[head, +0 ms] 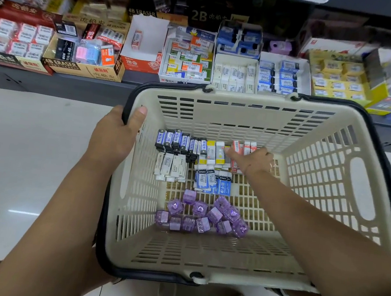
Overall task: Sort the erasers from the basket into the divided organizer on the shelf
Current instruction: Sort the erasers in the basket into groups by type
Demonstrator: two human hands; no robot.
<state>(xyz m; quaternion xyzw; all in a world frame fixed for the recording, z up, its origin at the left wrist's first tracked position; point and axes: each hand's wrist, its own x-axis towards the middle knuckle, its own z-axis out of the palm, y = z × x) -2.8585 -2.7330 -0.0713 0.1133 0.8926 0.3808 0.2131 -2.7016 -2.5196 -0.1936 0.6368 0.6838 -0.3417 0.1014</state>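
A cream plastic basket [312, 126] with a dark rim fills the middle of the view. Inside lie black-and-blue erasers [175, 142], white sleeved erasers [171, 165], blue-and-white erasers [213, 179], yellow-and-white erasers [214, 151], orange-and-white erasers [240, 147] and several purple cube erasers [200, 214]. My left hand [116, 134] grips the basket's left rim, thumb over the edge. My right hand [253, 160] reaches down to the orange-and-white and yellow-and-white erasers, fingers curled among them; what they grasp is hidden. The divided organizer [236, 72] of eraser boxes sits on the shelf beyond.
The dark shelf [75, 84] carries many open eraser boxes: red 2B boxes [15, 37] at left, a near-empty white-and-orange box [142, 46], yellow packs [339, 78] at right. Pale floor [31, 166] lies left of the basket.
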